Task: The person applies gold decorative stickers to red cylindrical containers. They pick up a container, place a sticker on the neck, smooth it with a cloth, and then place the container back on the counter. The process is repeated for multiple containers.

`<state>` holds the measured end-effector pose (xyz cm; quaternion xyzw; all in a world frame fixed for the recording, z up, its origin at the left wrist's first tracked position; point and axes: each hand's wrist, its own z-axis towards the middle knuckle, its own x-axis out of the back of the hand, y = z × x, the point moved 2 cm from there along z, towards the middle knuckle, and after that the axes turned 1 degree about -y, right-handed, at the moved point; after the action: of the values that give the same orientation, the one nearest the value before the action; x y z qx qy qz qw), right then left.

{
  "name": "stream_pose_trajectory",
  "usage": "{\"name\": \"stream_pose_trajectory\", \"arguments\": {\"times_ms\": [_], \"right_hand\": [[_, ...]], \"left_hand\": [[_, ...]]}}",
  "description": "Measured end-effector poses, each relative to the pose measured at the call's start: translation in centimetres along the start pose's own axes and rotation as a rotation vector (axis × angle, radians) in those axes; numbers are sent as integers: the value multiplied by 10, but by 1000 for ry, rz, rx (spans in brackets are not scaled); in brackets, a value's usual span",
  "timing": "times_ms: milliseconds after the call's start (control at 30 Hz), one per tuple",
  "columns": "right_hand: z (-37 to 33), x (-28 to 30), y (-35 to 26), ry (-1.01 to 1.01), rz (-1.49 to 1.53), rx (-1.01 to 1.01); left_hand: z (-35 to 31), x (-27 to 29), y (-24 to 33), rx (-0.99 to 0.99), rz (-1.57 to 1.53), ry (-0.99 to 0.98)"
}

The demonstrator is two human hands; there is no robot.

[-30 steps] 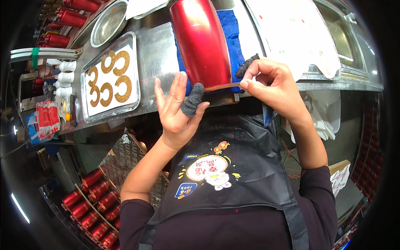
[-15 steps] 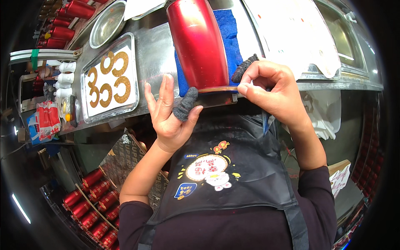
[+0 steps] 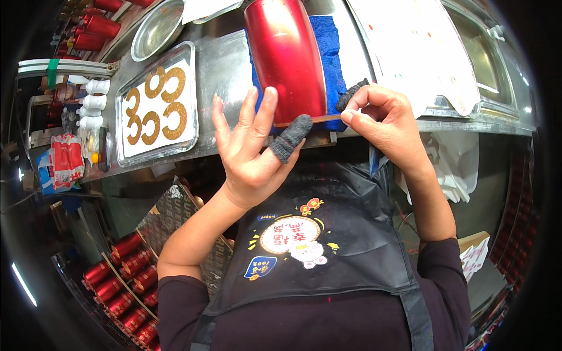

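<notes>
A shiny red metal cylinder (image 3: 287,61) lies on a blue towel (image 3: 329,52) with one end toward me. A thin orange-brown strip (image 3: 325,119) runs along that near end and reaches out to the right. My right hand (image 3: 383,120) pinches the strip's free end between thumb and forefinger; its forefinger wears a dark knitted finger sleeve. At the left side of the same end is my left hand (image 3: 252,155), fingers spread. Its forefinger, in a grey knitted sleeve (image 3: 291,139), lies along the near rim, over part of the strip. The cylinder's far end is cut off by the picture's edge.
On the metal table (image 3: 219,73), a tray (image 3: 195,93) holds gold ring-shaped pieces on white paper. A metal bowl (image 3: 157,32) stands behind it. White sheets (image 3: 421,47) lie right, beside a basin (image 3: 481,50). Several red cylinders (image 3: 120,278) are stacked lower left.
My left hand has moved right and up, its sleeved forefinger now across the near rim. My right hand keeps its pinch on the strip. The whole view has shifted slightly.
</notes>
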<state>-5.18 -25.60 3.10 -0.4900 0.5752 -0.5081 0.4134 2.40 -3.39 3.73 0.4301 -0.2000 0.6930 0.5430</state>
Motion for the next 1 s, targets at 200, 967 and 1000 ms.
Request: {"name": "stream_pose_trajectory", "arguments": {"times_ms": [200, 967, 1000], "right_hand": [[5, -5, 8, -42, 9, -47], [4, 3, -8, -45, -29, -23], [5, 2, -7, -44, -35, -19]], "left_hand": [[24, -19, 8, -21, 135, 35], [-24, -9, -12, 110, -115, 45], [-21, -8, -11, 100, -105, 49]]}}
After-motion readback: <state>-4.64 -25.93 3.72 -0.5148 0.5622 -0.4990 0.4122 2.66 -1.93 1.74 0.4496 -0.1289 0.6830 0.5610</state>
